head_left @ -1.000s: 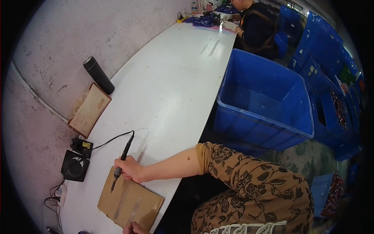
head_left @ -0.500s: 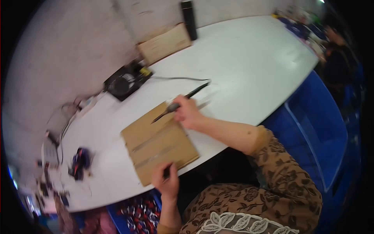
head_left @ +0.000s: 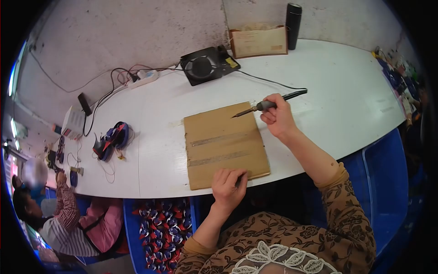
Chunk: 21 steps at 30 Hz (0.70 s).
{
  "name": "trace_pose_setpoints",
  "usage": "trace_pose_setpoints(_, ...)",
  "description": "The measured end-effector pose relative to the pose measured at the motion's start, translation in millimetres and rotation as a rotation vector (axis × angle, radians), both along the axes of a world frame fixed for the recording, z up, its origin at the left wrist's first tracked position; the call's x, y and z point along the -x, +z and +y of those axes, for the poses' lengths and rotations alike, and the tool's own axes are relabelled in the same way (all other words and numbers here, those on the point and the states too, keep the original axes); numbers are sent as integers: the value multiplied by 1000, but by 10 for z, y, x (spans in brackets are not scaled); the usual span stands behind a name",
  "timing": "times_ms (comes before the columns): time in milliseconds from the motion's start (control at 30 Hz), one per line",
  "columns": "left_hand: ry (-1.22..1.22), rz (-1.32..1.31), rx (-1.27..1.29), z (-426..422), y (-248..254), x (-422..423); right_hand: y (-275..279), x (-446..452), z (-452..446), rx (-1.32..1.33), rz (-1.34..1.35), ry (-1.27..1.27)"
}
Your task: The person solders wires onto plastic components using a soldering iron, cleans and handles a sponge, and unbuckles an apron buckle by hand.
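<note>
In the head view my right hand (head_left: 279, 119) grips a soldering iron (head_left: 267, 105) by its dark handle. The iron's bare tip points left, above the upper part of a brown cardboard sheet (head_left: 223, 125). Two strips of tape run across this cardboard, which lies on the white table (head_left: 337, 114). Curled at the cardboard's near edge is my left hand (head_left: 229, 187), thumb and fingers close together. Whether anything small is inside its fingers is hidden. From the iron's rear end a black cord runs back over the table.
A black fan (head_left: 200, 67), power strip (head_left: 145, 77), paper bag (head_left: 260, 42) and black flask (head_left: 293, 26) stand along the wall. Red-and-blue wired parts (head_left: 112, 140) lie left. A blue bin (head_left: 132, 233) holds several similar pieces. Another person (head_left: 66, 228) sits far left.
The view has swung left and levelled, so table things appear further right. The iron stays in my right hand, over the cardboard. My left hand remains curled at the cardboard's near edge.
</note>
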<state>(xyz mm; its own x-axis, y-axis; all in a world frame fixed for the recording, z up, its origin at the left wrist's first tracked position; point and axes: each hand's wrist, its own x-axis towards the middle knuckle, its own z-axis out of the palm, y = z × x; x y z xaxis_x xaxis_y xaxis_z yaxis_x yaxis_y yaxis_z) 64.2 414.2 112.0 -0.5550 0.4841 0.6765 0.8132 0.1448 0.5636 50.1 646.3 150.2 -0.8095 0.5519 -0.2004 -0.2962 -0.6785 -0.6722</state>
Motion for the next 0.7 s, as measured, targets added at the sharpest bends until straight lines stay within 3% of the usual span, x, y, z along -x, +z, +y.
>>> trace_pose_setpoints(100, 3, 15, -2, 4, 14, 12, 105, -6, -2, -117, 12, -63)
trace_pose_setpoints(333, 13, 35, 2, -21, -15, 19, 352, -133, 157, -315, 59, 153)
trace_pose_setpoints(567, 19, 45, 10, 9, -20, -14, 695, -358, 324, -715, -206, 371)
trace_pose_setpoints(700, 27, 62, 19, 0, -29, -22, 843, -410, 528, -1119, -436, 444)
